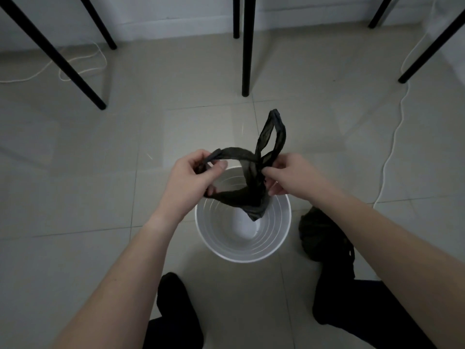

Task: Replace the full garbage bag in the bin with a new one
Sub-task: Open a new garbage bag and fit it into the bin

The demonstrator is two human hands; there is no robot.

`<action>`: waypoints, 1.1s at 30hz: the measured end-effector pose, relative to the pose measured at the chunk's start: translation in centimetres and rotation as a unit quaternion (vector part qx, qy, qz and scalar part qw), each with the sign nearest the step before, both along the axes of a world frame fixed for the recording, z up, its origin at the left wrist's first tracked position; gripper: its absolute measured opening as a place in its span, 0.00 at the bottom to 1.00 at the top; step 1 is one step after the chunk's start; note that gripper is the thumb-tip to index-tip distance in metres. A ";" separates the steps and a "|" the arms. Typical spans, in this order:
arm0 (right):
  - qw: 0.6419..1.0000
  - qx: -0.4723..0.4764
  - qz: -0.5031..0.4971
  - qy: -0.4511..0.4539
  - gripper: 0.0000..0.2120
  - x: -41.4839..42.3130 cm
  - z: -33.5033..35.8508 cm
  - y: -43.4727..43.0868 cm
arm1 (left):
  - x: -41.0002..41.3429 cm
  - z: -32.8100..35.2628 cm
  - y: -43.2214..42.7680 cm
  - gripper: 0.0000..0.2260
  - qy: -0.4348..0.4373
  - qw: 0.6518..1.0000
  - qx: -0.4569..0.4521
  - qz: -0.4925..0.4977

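hands, left (198,172) and right (284,176), pinch the still-bunched new bag (247,187) above the empty bin (242,256), full bag (319,234) at its 3 o'clock; thin film might tear if yanked open.

full garbage bag (319,233): right half hidden behind right forearm, knot or closure not readable
new garbage bag (247,190): dark and crumpled, mouth can't be traced; lower tip hangs in front of bin's inner wall
left hand (195,177): fingertips tucked behind bag strap, pinch point hidden
right hand (289,176): fingers curl under, contact with bag covered by bag fold
bin (226,250): far rim covered by both hands and bag; outer wall not seen
table legs (247,46): tops cut off at upper edge
cord (392,152): runs out past right edge; ends not visible
feet (176,306): dark, cut by bottom edge, footwear unclear
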State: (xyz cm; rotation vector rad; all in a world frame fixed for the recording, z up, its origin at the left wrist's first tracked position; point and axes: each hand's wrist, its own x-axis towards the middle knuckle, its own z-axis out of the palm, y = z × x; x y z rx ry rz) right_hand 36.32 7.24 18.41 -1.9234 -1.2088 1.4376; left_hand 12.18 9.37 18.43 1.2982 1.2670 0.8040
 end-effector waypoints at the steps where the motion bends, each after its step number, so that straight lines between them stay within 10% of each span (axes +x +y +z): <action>1: 1.000 -0.001 0.000 -0.016 0.05 0.3 -0.2 0.0 | -0.2 0.0 0.2 0.06 0.002 1.000 -0.003 0.026; 9: 0.977 -0.119 0.064 -0.164 0.16 2.2 0.0 -0.2 | -2.2 0.2 1.3 0.04 -0.096 0.976 -0.075 0.179; 13: 0.965 -0.186 0.163 -0.083 0.30 1.9 1.7 -0.8 | -2.0 0.3 0.9 0.05 -0.098 0.981 -0.065 0.153; 18: 0.981 0.060 0.178 0.046 0.15 -1.5 1.7 -0.7 | -1.7 0.7 0.7 0.06 -0.073 0.990 -0.045 0.114; 21: 0.960 0.156 0.221 -0.066 0.09 -3.2 0.2 -0.7 | -1.7 0.8 0.6 0.06 -0.060 0.993 -0.036 0.097; 33: 0.895 -0.048 0.322 -0.305 0.18 -0.3 -2.1 -0.2 | -5.4 -0.4 2.0 0.06 0.118 0.949 -0.045 0.289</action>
